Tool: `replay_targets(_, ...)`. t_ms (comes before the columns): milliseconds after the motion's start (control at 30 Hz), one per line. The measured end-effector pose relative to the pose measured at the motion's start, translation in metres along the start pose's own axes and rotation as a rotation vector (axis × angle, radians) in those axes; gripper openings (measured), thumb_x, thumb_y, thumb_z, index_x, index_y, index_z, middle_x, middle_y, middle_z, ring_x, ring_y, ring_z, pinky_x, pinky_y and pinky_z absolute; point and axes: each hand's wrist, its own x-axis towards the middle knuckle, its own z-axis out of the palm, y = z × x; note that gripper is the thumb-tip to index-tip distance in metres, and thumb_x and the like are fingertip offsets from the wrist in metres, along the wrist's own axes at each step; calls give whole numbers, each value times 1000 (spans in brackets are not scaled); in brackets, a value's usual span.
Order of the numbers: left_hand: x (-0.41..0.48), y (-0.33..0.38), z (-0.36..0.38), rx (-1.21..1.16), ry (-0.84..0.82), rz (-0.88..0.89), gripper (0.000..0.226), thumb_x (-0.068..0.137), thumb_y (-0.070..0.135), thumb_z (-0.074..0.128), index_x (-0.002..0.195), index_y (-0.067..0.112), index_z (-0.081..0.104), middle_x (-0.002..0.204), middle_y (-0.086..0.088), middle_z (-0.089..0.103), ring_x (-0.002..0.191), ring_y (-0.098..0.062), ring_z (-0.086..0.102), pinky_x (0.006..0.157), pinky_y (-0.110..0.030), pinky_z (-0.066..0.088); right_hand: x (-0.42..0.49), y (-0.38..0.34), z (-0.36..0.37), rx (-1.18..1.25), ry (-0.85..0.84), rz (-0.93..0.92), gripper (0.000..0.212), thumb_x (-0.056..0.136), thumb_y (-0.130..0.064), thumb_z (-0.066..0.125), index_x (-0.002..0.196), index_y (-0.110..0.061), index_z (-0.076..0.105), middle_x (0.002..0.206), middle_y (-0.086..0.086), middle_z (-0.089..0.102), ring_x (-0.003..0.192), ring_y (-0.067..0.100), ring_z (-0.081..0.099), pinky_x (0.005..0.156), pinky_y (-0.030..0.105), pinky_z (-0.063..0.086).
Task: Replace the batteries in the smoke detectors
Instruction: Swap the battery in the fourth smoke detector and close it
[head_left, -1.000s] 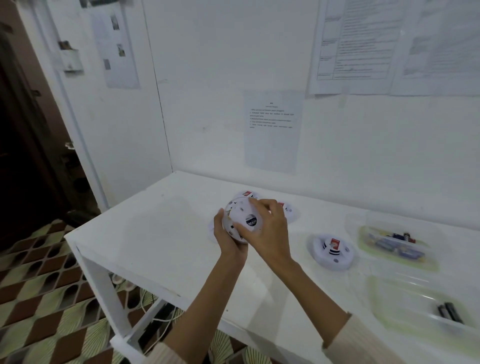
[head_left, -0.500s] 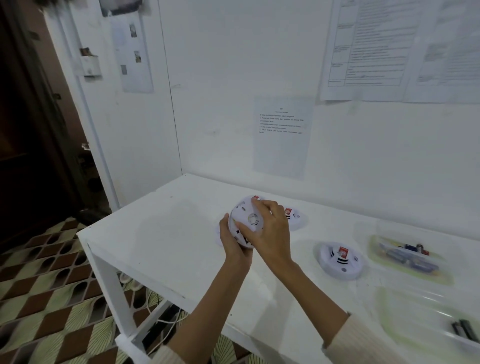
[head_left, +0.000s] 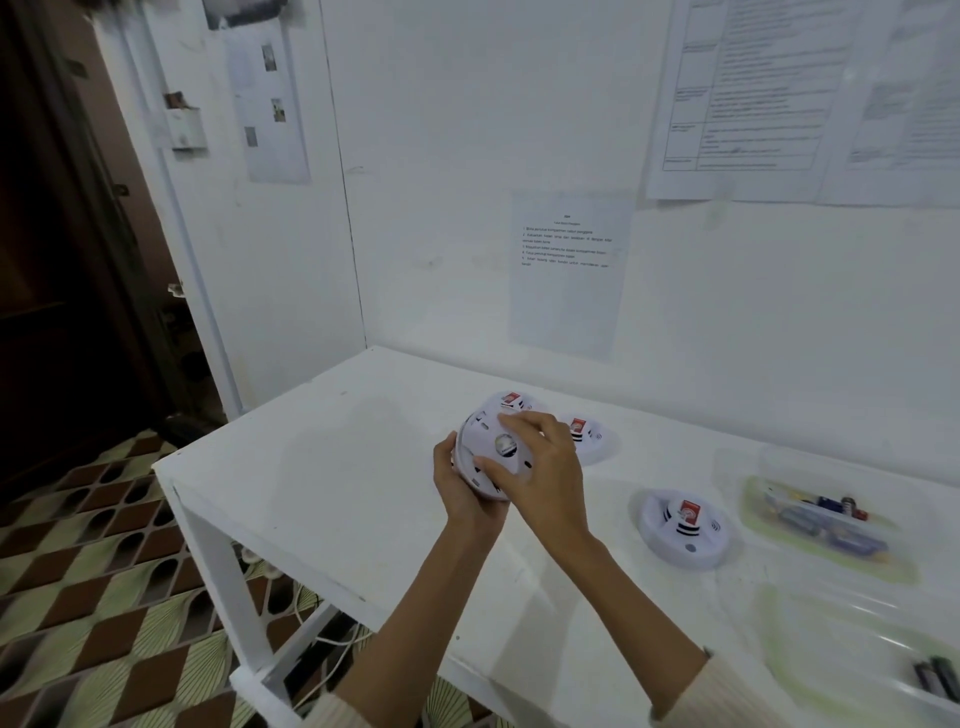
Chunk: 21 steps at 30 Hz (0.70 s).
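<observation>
Right hand (head_left: 540, 467) thumb slid lower, detector (head_left: 491, 452) clasped (tilted) between both hands, left hand (head_left: 460, 488) gripping beneath

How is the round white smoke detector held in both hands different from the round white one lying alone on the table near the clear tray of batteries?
The held round white smoke detector is lifted off the white table and tilted, gripped by the left hand and right hand; the lone round white smoke detector lies flat, untouched. The held one shows its plain back; the lone one shows a face with a red label. Both are round white plastic.
</observation>
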Motion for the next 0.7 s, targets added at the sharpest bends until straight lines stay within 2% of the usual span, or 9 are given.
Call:
replay_targets(133,0,7,-3,32,-84,-86,45,88,42,38,106,10,63,94,-11,69,80,-23,68,65,-27,57,1,4,-4,38,0,-41,49,73,-27,77,119,-17,63,121,0,54,115,14,46,84,2,30)
replay_targets(200,-1,11,-1,94,-120,-144,50,85,49,40,112,12,62,99,-11,68,85,-23,66,66,-29,57,2,7,-7,62,-3,-72,47,72,-25,77,117,-19,64,119,0,55,113,16,46,84,3,30)
replay_targets(300,2,14,-1,121,-126,-145,61,79,59,42,117,14,60,106,-12,67,93,-25,65,77,-35,55,4,9,-9,39,-104,-136,44,77,-25,73,120,-22,63,123,1,55,118,18,45,93,13,35)
replay_targets(400,4,12,-3,117,-131,-116,53,89,53,35,107,16,68,104,-12,69,88,-25,68,72,-34,56,5,15,-9,-13,-149,-191,43,79,-31,68,120,-21,62,124,7,56,117,25,48,94,24,39)
replay_targets(433,5,11,-2,112,-129,-113,51,92,51,34,103,16,70,102,-12,69,86,-25,68,69,-33,58,5,17,-9,-24,-136,-187,43,78,-34,65,119,-20,63,122,8,57,113,27,51,91,24,41)
replay_targets(567,11,9,0,95,-94,-95,49,91,49,38,118,15,61,118,-15,60,102,-29,60,70,-34,58,0,16,0,6,17,-135,41,76,-32,70,114,-18,67,113,8,63,96,27,58,82,23,44)
replay_targets(700,14,8,-1,85,-60,-54,41,92,45,41,103,19,71,118,-14,62,102,-29,60,71,-34,57,0,9,4,46,52,3,48,75,-31,75,118,-16,63,116,2,62,105,21,53,83,19,38)
